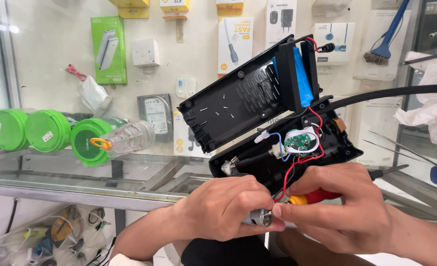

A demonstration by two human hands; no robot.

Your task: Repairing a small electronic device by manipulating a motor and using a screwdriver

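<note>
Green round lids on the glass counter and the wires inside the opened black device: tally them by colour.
Green round lids: 3
Red wires: 2
Blue wires: 1
Total: 6

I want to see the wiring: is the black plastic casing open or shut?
Open: the black plastic casing is split, its lid half raised, exposing the round green circuit board.

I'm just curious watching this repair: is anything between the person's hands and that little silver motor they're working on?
Nothing visible. The left hand grips the small silver motor directly, and the right hand pinches its end while also holding a red-handled screwdriver. Red wires run from the motor up into the open black casing, beside the fingers, not blocking them.
</note>
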